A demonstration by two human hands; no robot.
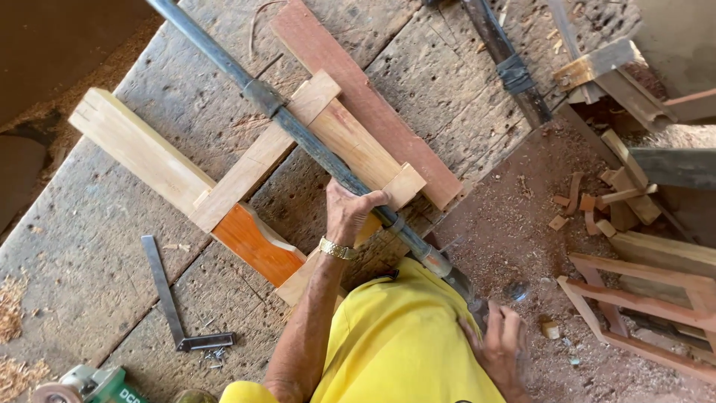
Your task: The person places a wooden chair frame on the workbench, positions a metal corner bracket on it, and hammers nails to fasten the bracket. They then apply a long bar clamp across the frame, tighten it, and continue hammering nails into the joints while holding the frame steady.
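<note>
A long dark metal bar clamp [298, 134] lies diagonally across a wooden frame of pale rails [142, 153], an orange varnished piece [257, 242] and a reddish plank [365, 97] on a rough plank bench. My left hand [349, 210], with a gold watch on its wrist, grips the clamp's bar where it crosses a pale end block [403, 186]. My right hand [501, 345] is at the clamp's near end, low right, curled around its handle, which is mostly hidden by the hand and my yellow shirt.
A steel try square [168, 298] and loose screws [212, 354] lie near the bench's front left. A green power tool [89, 384] sits at the bottom left. A second bar clamp [511, 67] lies at the top. Wood offcuts [611, 194] and a reddish frame [641, 302] lie on the sawdust floor at right.
</note>
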